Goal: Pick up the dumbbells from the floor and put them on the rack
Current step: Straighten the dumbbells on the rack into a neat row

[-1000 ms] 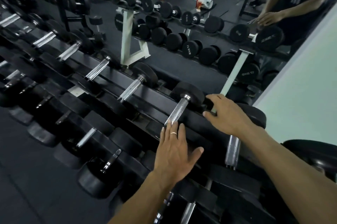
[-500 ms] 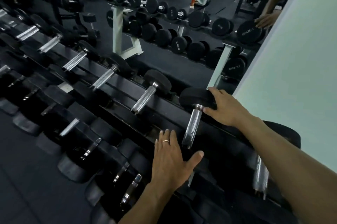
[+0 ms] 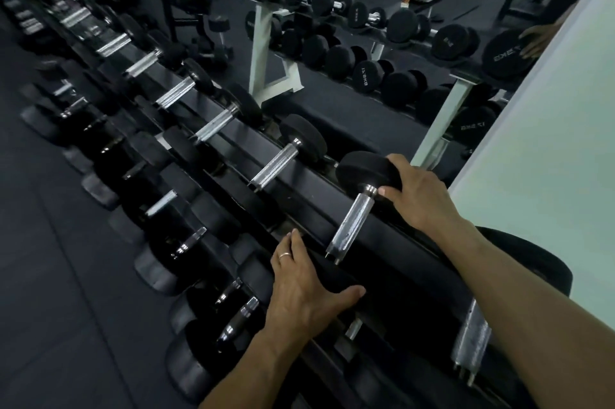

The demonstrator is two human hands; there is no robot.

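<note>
Nearest, the left hand (image 3: 301,288) lies flat on the near weight of a dumbbell (image 3: 352,225) on the top shelf of the rack (image 3: 309,188). Its fingers are straight, the thumb is spread out to the right, and a thin band sits on one finger; it presses rather than grips. The dumbbell lies across the top shelf near the shelf's right end, its knurled, silvery steel handle running from the near rail up to the far rail. Past the handle, the right hand (image 3: 417,197) curls over the far weight, a round, matte black rubber disc, with the fingers wrapped over its right side and the thumb tip touching just beside the steel collar.

To the left along the same shelf, more dumbbells (image 3: 276,163) of the same shape lie side by side, each with a ribbed metal grip between black ends. Below them, the lower shelves hold bigger black ones with shiny handles. The floor (image 3: 50,292) at the left is dark rubber matting.

Behind the rack's far edge a mirror (image 3: 382,129) reflects white frames and black discs. A pale, smooth wall (image 3: 549,142) stands at the right.
</note>
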